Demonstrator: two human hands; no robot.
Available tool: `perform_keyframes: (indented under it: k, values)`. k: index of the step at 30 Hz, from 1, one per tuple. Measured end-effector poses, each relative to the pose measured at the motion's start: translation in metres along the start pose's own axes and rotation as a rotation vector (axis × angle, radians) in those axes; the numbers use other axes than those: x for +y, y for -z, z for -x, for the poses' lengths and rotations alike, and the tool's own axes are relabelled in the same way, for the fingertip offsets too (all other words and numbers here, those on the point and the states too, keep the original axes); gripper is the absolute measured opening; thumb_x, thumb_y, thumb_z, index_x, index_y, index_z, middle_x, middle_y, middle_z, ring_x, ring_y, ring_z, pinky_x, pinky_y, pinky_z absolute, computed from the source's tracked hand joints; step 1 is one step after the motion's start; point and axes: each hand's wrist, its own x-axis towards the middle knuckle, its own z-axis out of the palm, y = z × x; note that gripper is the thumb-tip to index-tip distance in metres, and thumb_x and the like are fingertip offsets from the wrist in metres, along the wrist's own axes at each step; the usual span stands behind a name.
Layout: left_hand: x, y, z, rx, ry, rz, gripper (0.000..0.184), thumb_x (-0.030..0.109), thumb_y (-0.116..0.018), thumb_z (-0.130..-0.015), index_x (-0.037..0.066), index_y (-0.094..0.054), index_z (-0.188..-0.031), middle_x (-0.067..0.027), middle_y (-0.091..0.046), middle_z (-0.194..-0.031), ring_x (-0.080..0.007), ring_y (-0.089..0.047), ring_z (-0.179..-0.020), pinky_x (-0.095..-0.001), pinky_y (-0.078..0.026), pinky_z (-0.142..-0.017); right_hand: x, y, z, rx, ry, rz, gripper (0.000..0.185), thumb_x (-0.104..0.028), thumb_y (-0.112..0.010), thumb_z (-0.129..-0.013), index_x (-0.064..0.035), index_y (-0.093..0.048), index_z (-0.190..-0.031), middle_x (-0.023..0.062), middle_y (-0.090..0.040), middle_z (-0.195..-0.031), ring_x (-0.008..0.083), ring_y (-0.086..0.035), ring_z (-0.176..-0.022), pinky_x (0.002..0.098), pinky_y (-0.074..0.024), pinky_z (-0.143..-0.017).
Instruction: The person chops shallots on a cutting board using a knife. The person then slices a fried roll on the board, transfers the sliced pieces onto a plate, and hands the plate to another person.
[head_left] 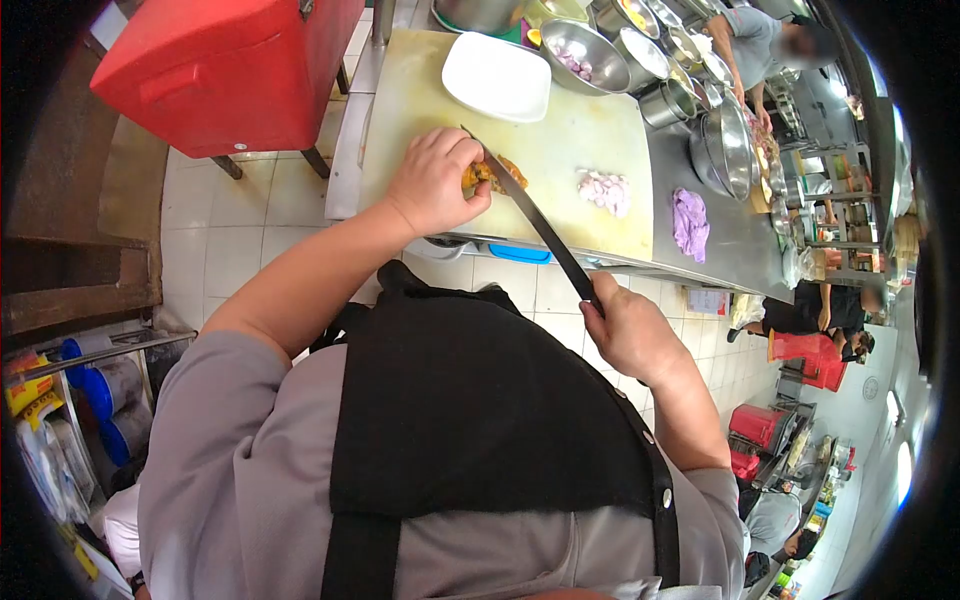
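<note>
My right hand (632, 330) is wrapped round the handle of a long dark knife (545, 228), whose blade slants up and left across the cutting board (400, 100). Under and beside the blade lies a piece of orange-brown food (510, 175), perhaps cooked meat. My left hand (438, 180) presses on its left part with curled fingers, close to the blade. A small heap of chopped pale pinkish pieces (604, 192) sits on the board to the right. Above my left hand is a white plate (496, 77).
A metal bowl of purple-pink pieces (585, 57) and several other bowls stand beyond the board. A purple cloth (690, 224) lies on the steel counter. A red cooler (220, 75) stands at the left. A co-worker (755, 50) works at the upper right.
</note>
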Motion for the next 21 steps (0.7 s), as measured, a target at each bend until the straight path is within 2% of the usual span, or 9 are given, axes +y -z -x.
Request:
perform_keyframes:
  k: [8, 12, 16, 21]
  values:
    - [-0.002, -0.003, -0.001, -0.023, -0.012, -0.010, 0.032, 0.017, -0.079, -0.072, 0.008, -0.061, -0.096, -0.0097, -0.060, -0.099, -0.0334, -0.060, -0.099, -0.0451, -0.047, -0.089, -0.022, -0.015, -0.078, 0.037, 0.050, 0.006, 0.024, -0.020, -0.057, -0.101, 0.0021, -0.051, -0.110, 0.0311, -0.069, -0.094, 0.0505, -0.067, -0.090, 0.0567, -0.0518, -0.079]
    - [0.002, 0.000, -0.001, 0.001, 0.013, -0.022, 0.034, 0.018, -0.080, -0.071, 0.009, -0.061, -0.097, -0.0101, -0.059, -0.099, -0.0332, -0.059, -0.100, -0.0450, -0.047, -0.090, -0.009, -0.005, -0.052, 0.043, 0.112, 0.000, 0.025, -0.020, -0.057, -0.101, 0.0026, -0.051, -0.110, 0.0316, -0.068, -0.089, 0.0501, -0.067, -0.090, 0.0567, -0.0517, -0.080]
    - [0.001, -0.002, 0.001, 0.009, 0.020, -0.021, 0.035, 0.018, -0.081, -0.071, 0.008, -0.061, -0.099, -0.0103, -0.060, -0.101, -0.0331, -0.059, -0.102, -0.0450, -0.047, -0.090, -0.008, 0.006, -0.026, -0.085, -0.013, 0.014, 0.026, -0.021, -0.057, -0.102, 0.0021, -0.051, -0.110, 0.0306, -0.068, -0.090, 0.0493, -0.067, -0.092, 0.0575, -0.0514, -0.081]
    - [-0.002, -0.005, 0.002, -0.041, 0.004, -0.029, 0.035, 0.018, -0.081, -0.071, 0.009, -0.062, -0.099, -0.0098, -0.061, -0.103, -0.0327, -0.060, -0.102, -0.0459, -0.047, -0.091, 0.009, -0.060, -0.060, 0.016, -0.003, -0.066, 0.024, -0.022, -0.058, -0.102, -0.0006, -0.049, -0.111, 0.0303, -0.069, -0.090, 0.0495, -0.067, -0.091, 0.0579, -0.0515, -0.080]
